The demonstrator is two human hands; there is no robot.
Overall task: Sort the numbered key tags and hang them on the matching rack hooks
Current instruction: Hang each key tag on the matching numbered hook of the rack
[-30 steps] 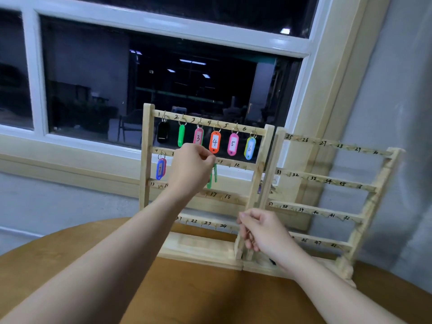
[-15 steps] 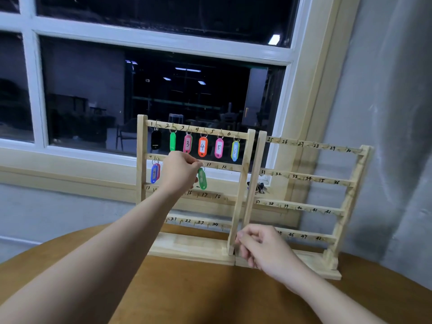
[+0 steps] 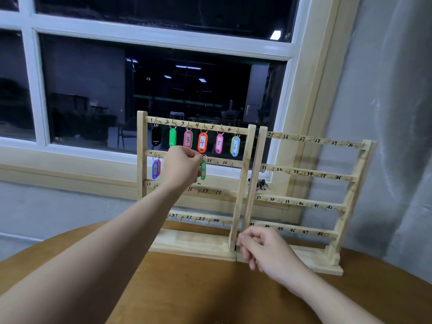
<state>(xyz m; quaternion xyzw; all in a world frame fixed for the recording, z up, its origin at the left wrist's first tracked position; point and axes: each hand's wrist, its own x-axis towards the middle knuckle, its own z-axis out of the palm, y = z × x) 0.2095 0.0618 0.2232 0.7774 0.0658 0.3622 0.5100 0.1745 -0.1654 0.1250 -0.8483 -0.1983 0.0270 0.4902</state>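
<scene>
Two wooden racks stand on the table by the window. The left rack (image 3: 142, 174) carries tags on its top row: black (image 3: 156, 136), green (image 3: 172, 137), pink "3" (image 3: 188, 139), orange "4" (image 3: 202, 142), pink "5" (image 3: 219, 143) and yellow-blue "6" (image 3: 235, 146). A blue "7" tag (image 3: 155, 169) hangs on the second row. My left hand (image 3: 181, 168) is raised at that second row and pinches the ring of a green tag (image 3: 203, 170) at a hook. My right hand (image 3: 263, 250) hovers with curled fingers low by the racks' uprights; whether it holds something is hidden.
The right rack (image 3: 350, 202), numbered 25 upward, has bare hooks. A bunch of keys (image 3: 260, 184) lies on the sill behind the racks. The round brown table (image 3: 187, 291) spreads in front, a grey wall (image 3: 397, 113) stands to the right.
My left hand shifted slightly along the second row with the green tag still dangling from it. The view tilted up a little. My right hand stayed low by the uprights.
</scene>
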